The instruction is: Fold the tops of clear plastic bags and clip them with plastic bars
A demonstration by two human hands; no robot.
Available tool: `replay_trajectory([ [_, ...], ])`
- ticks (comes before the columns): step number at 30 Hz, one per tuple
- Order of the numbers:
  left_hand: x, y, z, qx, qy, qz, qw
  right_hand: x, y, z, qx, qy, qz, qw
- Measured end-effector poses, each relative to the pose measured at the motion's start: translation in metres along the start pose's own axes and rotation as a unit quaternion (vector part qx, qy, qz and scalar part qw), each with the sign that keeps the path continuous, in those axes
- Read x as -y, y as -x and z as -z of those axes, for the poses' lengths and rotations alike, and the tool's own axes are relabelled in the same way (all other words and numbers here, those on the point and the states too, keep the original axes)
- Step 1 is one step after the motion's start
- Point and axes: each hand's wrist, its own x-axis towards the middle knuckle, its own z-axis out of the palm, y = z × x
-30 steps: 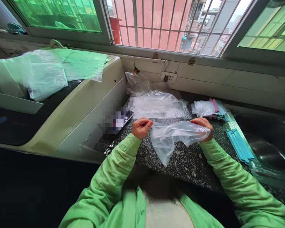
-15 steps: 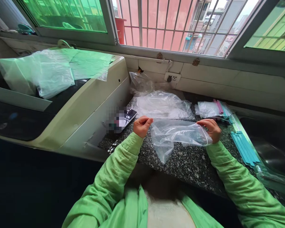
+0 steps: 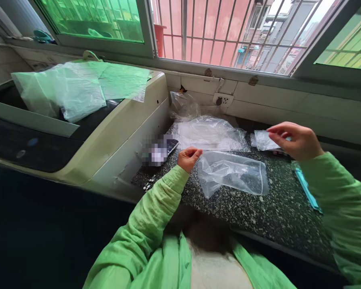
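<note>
A clear plastic bag (image 3: pixel 233 174) lies spread on the speckled stone counter, its right end resting there loose. My left hand (image 3: pixel 189 159) pinches the bag's upper left corner between thumb and fingers. My right hand (image 3: pixel 296 140) is up at the right, above the small clear packets (image 3: pixel 264 140) at the back of the counter. Its fingers are bent and a little apart, with nothing visible between them. Part of the packet pile is hidden behind that hand.
Behind the bag lies a pile of clear plastic bags (image 3: pixel 210 132). A phone (image 3: pixel 172 146) leans at the left by a cream appliance (image 3: pixel 132 120) with more bags (image 3: pixel 81 92) on top. Teal strips (image 3: pixel 307 190) lie at right, partly covered by my sleeve. A socket (image 3: pixel 223 99) is on the wall.
My right hand has let go of the bag's right end and moved up and right over the small packets. The bag's right end has settled flat. My left hand keeps its pinch.
</note>
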Motion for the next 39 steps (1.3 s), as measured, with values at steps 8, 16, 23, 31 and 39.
replay_trajectory([
  [8,0.001,0.002,0.000,0.010,-0.021,-0.025,0.999,0.076,-0.035,-0.076,0.294,0.098,0.115,0.944],
  [16,0.002,0.001,0.001,0.023,-0.023,-0.036,0.999,0.094,-0.038,-0.088,0.308,0.172,0.152,0.923],
  [23,0.012,0.001,0.001,0.117,-0.104,-0.022,0.988,0.057,-0.054,-0.044,0.205,0.126,0.094,0.966],
  [31,0.018,0.005,-0.001,0.159,-0.190,-0.102,0.963,0.035,-0.050,-0.014,0.134,0.073,0.042,0.987],
  [39,0.018,0.006,-0.004,0.154,-0.204,-0.159,0.953,0.039,-0.044,-0.005,0.136,0.077,0.022,0.988],
])
